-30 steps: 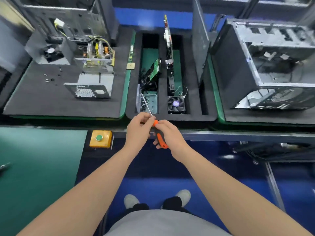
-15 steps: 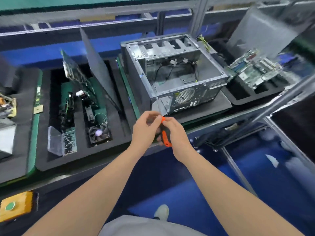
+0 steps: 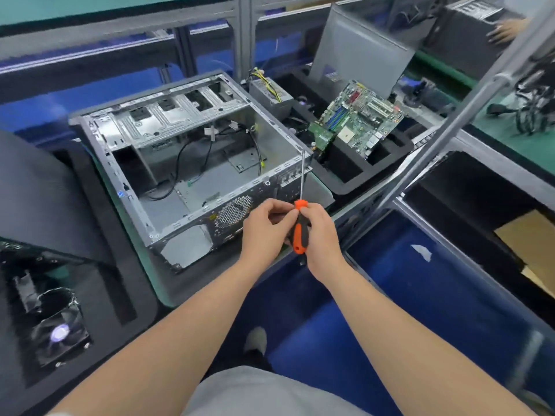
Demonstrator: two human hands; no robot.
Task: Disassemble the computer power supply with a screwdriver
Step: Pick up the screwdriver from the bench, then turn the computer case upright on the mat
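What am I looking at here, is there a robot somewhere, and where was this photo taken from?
No robot here: these are a person's two bare hands, seen from a camera worn on the head. The right hand grips the orange handle of a screwdriver; the left hand pinches its top. Beyond them sits an open computer case. To its right a green motherboard leans in a black foam tray, with a grey power supply behind the case. A cooling fan lies at lower left.

Screwdriver (image 3: 300, 228): orange-and-black handle, slim steel shaft pointing to 12 o'clock, at view centre. The right hand (image 3: 321, 238) grips the handle; the left hand (image 3: 264, 232) pinches its collar. Power supply (image 3: 271, 94): grey metal box with yellow-black leads, farther off at 12 o'clock.
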